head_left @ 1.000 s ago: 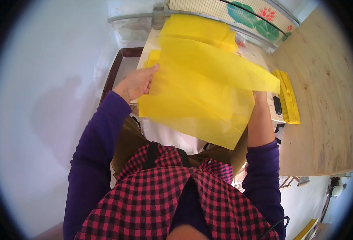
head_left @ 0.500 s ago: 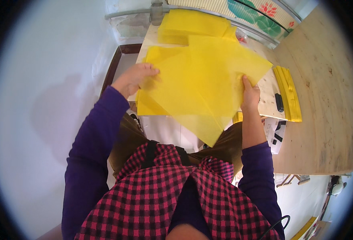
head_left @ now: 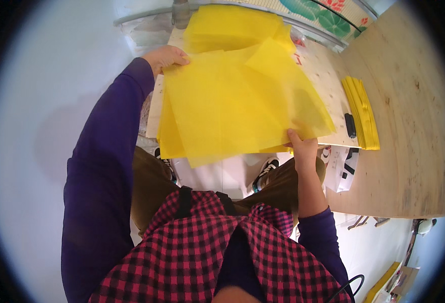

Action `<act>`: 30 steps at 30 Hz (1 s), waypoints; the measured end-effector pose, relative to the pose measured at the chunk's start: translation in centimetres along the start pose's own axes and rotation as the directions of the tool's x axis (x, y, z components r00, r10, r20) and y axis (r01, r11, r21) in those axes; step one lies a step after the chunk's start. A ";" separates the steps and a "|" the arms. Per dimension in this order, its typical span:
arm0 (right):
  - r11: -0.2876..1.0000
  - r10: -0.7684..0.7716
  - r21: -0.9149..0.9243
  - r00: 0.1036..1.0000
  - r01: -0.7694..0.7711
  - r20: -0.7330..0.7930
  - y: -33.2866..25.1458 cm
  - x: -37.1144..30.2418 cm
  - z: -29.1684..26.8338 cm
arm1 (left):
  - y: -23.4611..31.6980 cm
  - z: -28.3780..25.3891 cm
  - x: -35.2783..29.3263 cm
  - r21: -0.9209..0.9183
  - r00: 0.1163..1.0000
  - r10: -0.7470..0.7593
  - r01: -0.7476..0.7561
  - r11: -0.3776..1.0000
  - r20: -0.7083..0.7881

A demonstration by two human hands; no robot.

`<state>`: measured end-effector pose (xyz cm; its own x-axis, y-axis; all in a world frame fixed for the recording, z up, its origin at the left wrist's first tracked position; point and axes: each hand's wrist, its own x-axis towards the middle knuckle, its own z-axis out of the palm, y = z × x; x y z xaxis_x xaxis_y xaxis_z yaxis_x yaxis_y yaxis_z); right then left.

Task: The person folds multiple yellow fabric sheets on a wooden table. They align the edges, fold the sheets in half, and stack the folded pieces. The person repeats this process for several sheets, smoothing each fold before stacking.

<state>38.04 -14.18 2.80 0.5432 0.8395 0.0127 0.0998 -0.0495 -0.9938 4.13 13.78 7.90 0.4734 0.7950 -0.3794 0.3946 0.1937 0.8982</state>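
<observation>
A large, thin yellow fabric sheet [head_left: 222, 106] is stretched between my two hands over a wooden table. My left hand [head_left: 166, 56] pinches its far left corner. At the near right edge, my right hand [head_left: 303, 146] grips it with the thumb on top. One part of the sheet lies folded over near the upper right. More yellow material shows beneath it at the left and along the near table edge. Beyond it lies a pile of yellow sheets [head_left: 232, 28], partly covered by the held one.
On the wooden table [head_left: 326, 65], a black object [head_left: 350, 125] lies beside a folded yellow bundle [head_left: 362, 113] at the right. A wooden board [head_left: 404, 111] rises on that side. A white bag [head_left: 341, 169] hangs below the edge. A grey cylinder [head_left: 180, 14] stands at the far left.
My left hand has moved away from me and slightly left, and my right hand has come nearer. The sheet has turned, so its corner no longer points down toward my lap.
</observation>
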 end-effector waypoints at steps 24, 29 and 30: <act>0.734 -0.572 -0.392 0.816 0.554 0.082 1.5 2.6 0.0 | 1.5 2.7 4.6 0.531 0.894 0.414 -0.272 0.803 -0.169; 0.763 -0.580 -0.339 0.815 0.550 0.018 1.3 2.4 0.4 | 3.4 13.7 0.5 -0.168 0.955 0.017 0.035 0.985 0.296; 0.767 -0.592 -0.311 0.806 0.561 -0.005 1.2 2.6 0.5 | 3.4 16.1 -0.1 -0.261 0.926 -0.013 0.120 0.958 0.378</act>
<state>39.14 -11.82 1.62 0.3832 0.7030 0.5991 0.6409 0.2647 -0.7205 18.11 5.10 7.45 0.7307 0.5160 -0.4470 0.2291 0.4315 0.8725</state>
